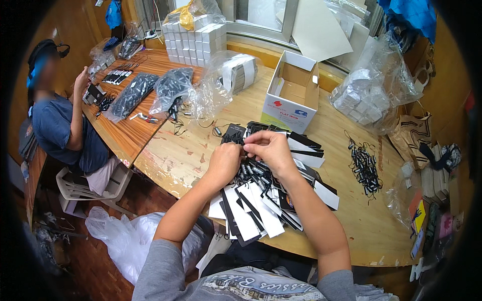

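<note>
Black, flat, square-cornered: that's the card [233, 129] at the left hand [226, 160], with dark thin parts over its face (detail too small to read). It's on the near-middle of the worktop [201, 131], just beyond the knuckles, far end pointing away from the person, long axis roughly front to back; can't tell if it's tilted. Left hand's fingers are curled closed, grip on the card hidden. Right hand [269, 152] has thumb and forefinger pinched together just beside it; can't tell what's between them. Below the hands, small dark corded pieces [249, 172] lie tangled, pointing every way. Nearer the person, black-and-white cards [244, 216] fan out, long axes mostly slanting from upper left to lower right. White carton [290, 103] stands open behind.
</note>
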The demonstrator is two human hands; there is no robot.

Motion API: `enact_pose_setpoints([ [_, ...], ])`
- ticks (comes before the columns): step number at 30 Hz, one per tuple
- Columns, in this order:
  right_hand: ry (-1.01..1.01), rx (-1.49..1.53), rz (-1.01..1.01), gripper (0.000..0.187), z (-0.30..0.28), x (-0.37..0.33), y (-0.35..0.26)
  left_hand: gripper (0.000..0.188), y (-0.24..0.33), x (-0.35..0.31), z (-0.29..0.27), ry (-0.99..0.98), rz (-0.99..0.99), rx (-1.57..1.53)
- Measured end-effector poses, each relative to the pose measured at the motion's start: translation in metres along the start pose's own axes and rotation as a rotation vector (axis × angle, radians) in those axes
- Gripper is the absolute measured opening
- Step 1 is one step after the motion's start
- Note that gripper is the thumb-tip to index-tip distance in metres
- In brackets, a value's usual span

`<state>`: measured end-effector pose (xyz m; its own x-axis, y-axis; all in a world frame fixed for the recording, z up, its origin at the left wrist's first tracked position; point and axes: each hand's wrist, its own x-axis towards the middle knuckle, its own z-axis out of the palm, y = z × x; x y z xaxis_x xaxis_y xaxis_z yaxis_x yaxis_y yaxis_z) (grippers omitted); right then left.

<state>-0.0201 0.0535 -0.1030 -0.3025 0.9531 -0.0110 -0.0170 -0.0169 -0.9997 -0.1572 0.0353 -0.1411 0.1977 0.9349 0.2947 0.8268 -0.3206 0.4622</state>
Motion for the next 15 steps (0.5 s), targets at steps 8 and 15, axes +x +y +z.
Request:
enact_pose_setpoints([
  [8,0.129,-0.075,0.061,0.007,0.004,0.008,0.031,0.013,-0.005,0.006,0.001,-0.031,0.048,0.119],
  [15,0.205,0.041,0.043,0.007,0.003,0.006,0.033,0.008,-0.016,0.014,-0.010,-0.192,-0.068,-0.355],
])
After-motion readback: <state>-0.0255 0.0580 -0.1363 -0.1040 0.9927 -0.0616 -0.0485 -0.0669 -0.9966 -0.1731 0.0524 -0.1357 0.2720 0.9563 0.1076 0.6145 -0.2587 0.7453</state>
